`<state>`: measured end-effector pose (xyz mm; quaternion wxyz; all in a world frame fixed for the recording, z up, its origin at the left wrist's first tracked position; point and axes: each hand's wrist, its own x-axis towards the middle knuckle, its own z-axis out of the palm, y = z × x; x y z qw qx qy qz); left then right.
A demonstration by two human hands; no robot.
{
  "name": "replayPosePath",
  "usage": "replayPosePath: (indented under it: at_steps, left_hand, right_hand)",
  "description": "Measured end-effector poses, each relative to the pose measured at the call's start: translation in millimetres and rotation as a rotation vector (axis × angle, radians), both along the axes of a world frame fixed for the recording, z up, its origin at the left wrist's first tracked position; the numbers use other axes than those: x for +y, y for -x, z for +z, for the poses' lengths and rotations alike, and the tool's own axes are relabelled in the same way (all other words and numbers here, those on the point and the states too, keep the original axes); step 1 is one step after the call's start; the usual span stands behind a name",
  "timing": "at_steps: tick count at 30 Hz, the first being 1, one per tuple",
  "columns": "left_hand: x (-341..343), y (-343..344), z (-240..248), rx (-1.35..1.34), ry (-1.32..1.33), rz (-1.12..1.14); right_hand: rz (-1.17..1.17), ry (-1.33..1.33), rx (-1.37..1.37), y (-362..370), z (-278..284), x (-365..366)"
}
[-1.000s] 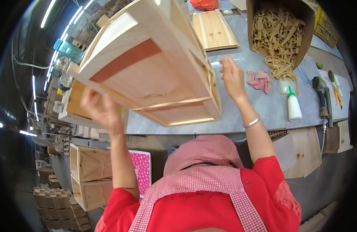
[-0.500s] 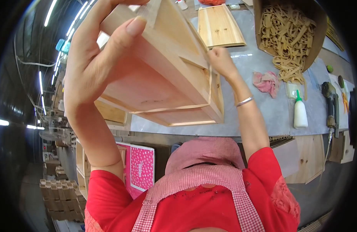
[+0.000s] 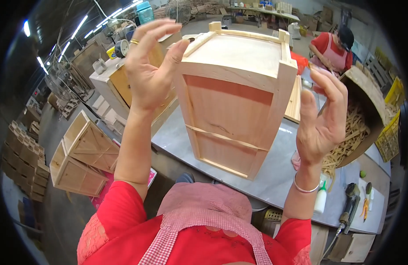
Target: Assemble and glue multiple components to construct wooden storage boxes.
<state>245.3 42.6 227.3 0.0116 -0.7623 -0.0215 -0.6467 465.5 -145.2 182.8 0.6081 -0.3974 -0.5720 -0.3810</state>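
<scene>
A pale wooden box (image 3: 226, 106) with short corner posts jutting from its top stands upright on the grey-topped table (image 3: 168, 137). A thin tan rubber band (image 3: 228, 136) runs round its lower part, slightly slanted across the front panel. By the box's upper left corner is my left hand (image 3: 153, 70), its fingers spread and the thumb close to the top rail; whether the thumb touches the wood I cannot tell. My right hand (image 3: 321, 117) is raised off the box's right side, fingers loosely curved and apart, with nothing in it.
On the right, a tipped cardboard box (image 3: 367, 106) spills tan bands near a white glue bottle (image 3: 321, 199) and a black air tool (image 3: 349, 201). Wooden crates (image 3: 84, 154) stand at the left. A co-worker (image 3: 334, 53) in red is at the far right.
The wooden box has gone from tilted to upright. My right hand has let go of the band at its side and moved away. The view has lifted toward the room.
</scene>
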Motion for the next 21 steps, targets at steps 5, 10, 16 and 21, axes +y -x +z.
replayPosePath:
  at_steps: [5, 10, 16, 21]
  left_hand:
    - [21.6, 16.5, -16.2, 0.126, 0.17, -0.096]
    - [44.3, 9.3, -22.6, 0.028, 0.09, -0.236]
    - [34.8, 1.3, -34.2, -0.016, 0.235, -0.179]
    - [65.3, -18.6, -55.9, -0.328, 0.268, -0.626]
  right_hand:
    - [-0.043, 0.108, -0.044, 1.3, 12.8, 7.1]
    - [0.019, 0.17, -0.038, 0.3, 18.8, 24.5]
    - [-0.051, 0.016, -0.022, -0.9, 16.4, 36.3]
    - [-0.227, -0.082, 0.11, 6.9, 14.0, 48.0]
